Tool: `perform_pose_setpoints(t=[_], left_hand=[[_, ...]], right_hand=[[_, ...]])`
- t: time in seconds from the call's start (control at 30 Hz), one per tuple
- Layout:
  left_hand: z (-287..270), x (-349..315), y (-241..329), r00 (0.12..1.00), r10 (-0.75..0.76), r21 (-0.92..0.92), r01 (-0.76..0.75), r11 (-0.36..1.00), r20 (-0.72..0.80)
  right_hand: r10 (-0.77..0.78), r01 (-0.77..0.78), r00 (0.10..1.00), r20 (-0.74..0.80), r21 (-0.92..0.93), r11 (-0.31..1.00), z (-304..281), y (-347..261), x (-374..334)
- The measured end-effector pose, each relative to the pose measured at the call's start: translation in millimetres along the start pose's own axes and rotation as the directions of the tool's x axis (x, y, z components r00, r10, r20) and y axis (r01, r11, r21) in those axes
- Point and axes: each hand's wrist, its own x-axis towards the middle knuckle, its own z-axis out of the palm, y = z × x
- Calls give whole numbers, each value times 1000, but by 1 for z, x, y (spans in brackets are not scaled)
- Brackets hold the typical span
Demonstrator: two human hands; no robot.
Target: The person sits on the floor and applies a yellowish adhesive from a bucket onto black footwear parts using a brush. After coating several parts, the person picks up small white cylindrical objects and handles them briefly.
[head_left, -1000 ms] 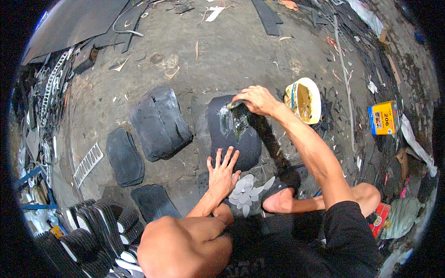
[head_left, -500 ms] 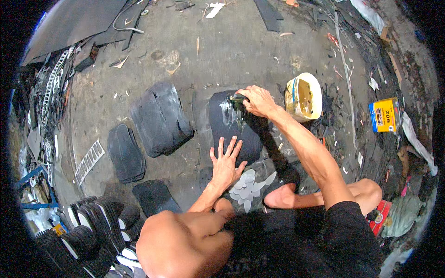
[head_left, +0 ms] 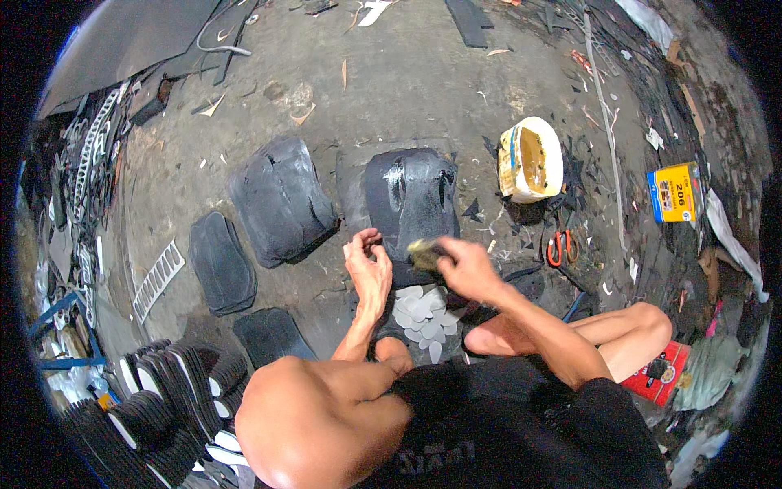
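Observation:
In front of me lies a black sheet piece (head_left: 425, 196) with wet, shiny streaks on its upper part. My right hand (head_left: 471, 267) is closed on a short brush (head_left: 425, 254) with yellowish, dark-stained bristles, over the near end of the sheet; motion blurs it slightly. Beside the sheet's near left corner is my left hand (head_left: 368, 265), its fingers half curled and apart, with nothing visible in them. Small pale grey oval pieces (head_left: 428, 319) lie in a pile just nearer to me. A white tub (head_left: 550, 155) holding yellow-brown liquid stands to the right.
Left of the sheet sit a thick dark stack (head_left: 285, 204) and a smaller stack of rounded black pieces (head_left: 221, 265). Orange-handled scissors (head_left: 556, 248) lie below the tub. Many black and white sole-shaped pieces (head_left: 151, 416) crowd the near left. A yellow-and-blue box (head_left: 674, 193) is far right.
My right hand has drawn the brush from the sheet's far end toward its near end. My left hand has lifted off the sheet, moved left and curled its fingers. The wet streaks cover more.

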Motion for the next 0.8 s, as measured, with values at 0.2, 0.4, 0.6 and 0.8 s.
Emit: perform_pose_setpoints(t=[0.2, 0.4, 0.6, 0.8], left_hand=[[27, -12, 14, 946, 255, 447, -321, 835, 201], [53, -22, 22, 953, 177, 513, -283, 810, 246], [48, -11, 16, 963, 112, 455, -215, 864, 243], [58, -2, 17, 926, 215, 344, -320, 883, 309]], right_hand=[[204, -174, 895, -396, 109, 979, -142, 28, 25], [-6, -319, 901, -434, -671, 669, -180, 86, 16], [231, -408, 898, -374, -518, 752, -147, -9, -9], [123, -215, 948, -294, -305, 928, -63, 9, -18]])
